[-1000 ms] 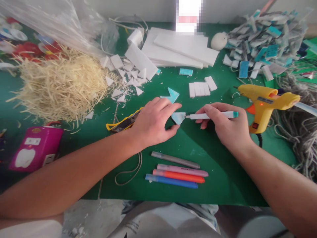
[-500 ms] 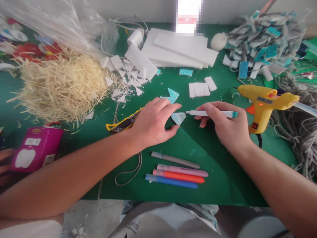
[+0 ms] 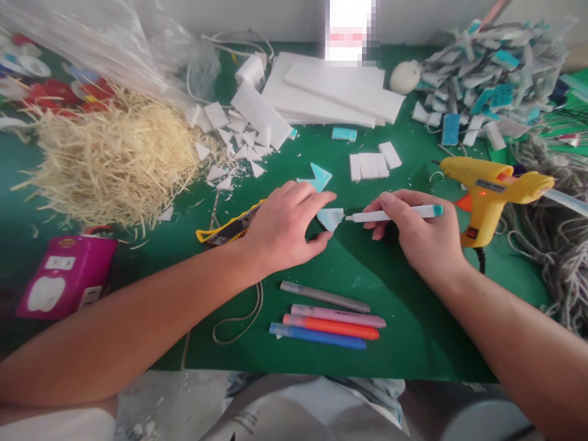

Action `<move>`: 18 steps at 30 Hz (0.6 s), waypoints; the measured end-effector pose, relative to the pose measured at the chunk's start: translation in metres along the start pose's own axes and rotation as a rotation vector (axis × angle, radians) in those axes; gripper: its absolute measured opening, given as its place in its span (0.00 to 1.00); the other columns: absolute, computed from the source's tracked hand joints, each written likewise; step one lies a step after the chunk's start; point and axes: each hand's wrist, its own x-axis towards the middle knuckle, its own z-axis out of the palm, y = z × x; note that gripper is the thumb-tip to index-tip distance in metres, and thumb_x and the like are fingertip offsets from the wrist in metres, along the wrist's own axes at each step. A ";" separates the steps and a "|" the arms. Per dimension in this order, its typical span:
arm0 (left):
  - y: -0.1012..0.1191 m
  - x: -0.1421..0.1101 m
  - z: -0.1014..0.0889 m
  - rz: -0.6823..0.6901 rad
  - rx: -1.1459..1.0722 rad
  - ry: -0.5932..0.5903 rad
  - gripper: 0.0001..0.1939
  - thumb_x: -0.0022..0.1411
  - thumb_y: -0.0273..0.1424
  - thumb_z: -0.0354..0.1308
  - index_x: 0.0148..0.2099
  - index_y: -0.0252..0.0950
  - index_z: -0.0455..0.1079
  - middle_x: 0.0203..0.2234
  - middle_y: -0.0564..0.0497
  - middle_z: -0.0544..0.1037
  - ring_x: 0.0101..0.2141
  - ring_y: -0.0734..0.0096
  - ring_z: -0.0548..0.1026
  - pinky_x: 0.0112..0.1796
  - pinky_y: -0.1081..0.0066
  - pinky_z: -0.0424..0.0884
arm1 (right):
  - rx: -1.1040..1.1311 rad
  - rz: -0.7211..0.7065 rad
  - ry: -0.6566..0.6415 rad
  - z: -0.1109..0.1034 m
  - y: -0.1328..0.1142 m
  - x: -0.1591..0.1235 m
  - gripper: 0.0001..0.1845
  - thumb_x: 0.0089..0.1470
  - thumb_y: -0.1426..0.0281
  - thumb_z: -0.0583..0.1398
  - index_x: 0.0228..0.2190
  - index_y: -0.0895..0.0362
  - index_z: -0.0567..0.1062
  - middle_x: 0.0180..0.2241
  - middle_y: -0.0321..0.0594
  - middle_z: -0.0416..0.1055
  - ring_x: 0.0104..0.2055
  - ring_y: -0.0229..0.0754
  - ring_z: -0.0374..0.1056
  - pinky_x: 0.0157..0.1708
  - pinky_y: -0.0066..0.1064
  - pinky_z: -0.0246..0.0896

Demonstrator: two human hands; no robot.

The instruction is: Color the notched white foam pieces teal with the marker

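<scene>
My left hand (image 3: 291, 229) grips a small foam piece (image 3: 331, 218), coloured pale blue, between thumb and forefinger. In my right hand (image 3: 413, 229) is a white marker with a teal end (image 3: 374, 216); its uncapped tip points left at the foam piece's ragged right edge, and I cannot tell if they touch. Just beyond my left fingers lies a light-blue foam cut-out (image 3: 320, 178) with pointed corners. A yellow box cutter (image 3: 232, 226) lies partly hidden behind my left hand. Closer to me, grey (image 3: 325, 296), pink (image 3: 337, 315), orange (image 3: 331, 327) and blue (image 3: 318, 336) markers lie side by side.
A yellow glue gun (image 3: 491, 190) stands right of my right hand. Straw-like shavings (image 3: 119, 156) and white foam scraps (image 3: 241, 135) lie left. White foam sheets (image 3: 321, 92) are stacked at the back, with a foam-piece heap (image 3: 491, 79) right. A magenta box (image 3: 68, 275) sits left.
The marker has tilted a little, its teal end slightly higher and its tip slightly lower. Another person's hand beside the magenta box has left the view. My left hand stays in place.
</scene>
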 end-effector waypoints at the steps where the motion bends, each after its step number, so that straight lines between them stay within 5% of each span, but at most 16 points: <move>1: 0.000 0.000 0.000 -0.002 0.000 0.004 0.20 0.68 0.33 0.57 0.59 0.30 0.72 0.44 0.41 0.79 0.43 0.54 0.76 0.45 0.58 0.75 | 0.000 -0.003 0.012 0.000 0.000 0.000 0.15 0.60 0.61 0.68 0.23 0.52 0.81 0.20 0.35 0.76 0.20 0.37 0.69 0.24 0.32 0.68; 18: 0.000 0.000 0.000 -0.010 -0.003 -0.010 0.20 0.68 0.33 0.57 0.59 0.32 0.72 0.44 0.42 0.79 0.44 0.54 0.76 0.45 0.58 0.75 | -0.005 0.008 0.023 0.000 0.000 0.001 0.14 0.60 0.63 0.67 0.23 0.52 0.81 0.21 0.36 0.77 0.20 0.37 0.68 0.24 0.31 0.68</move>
